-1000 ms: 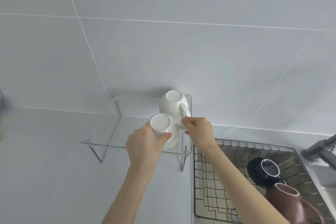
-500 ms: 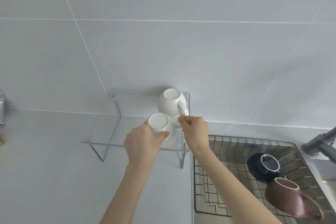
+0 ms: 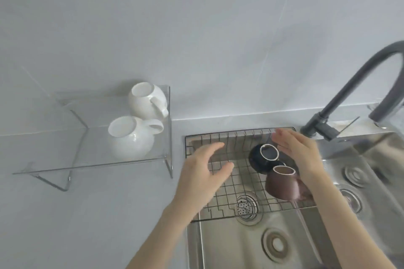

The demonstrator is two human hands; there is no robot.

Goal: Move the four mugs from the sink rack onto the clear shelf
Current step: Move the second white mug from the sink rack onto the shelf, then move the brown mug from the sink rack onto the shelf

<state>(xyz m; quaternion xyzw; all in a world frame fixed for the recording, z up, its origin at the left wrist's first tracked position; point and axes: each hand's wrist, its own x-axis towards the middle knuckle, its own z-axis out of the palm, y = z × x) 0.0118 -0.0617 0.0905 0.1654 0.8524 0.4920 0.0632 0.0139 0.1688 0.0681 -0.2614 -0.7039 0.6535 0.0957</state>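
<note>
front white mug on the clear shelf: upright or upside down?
Upside down. The front white mug rests rim-down on the clear shelf, its flat base facing up and its handle pointing right.

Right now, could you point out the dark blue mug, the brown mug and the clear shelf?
dark blue mug (image 3: 259, 160), head view, on its dark side wall below the rim.
brown mug (image 3: 281, 185), head view, on its rounded side.
clear shelf (image 3: 72, 148), head view, on a bare part of its top.
</note>
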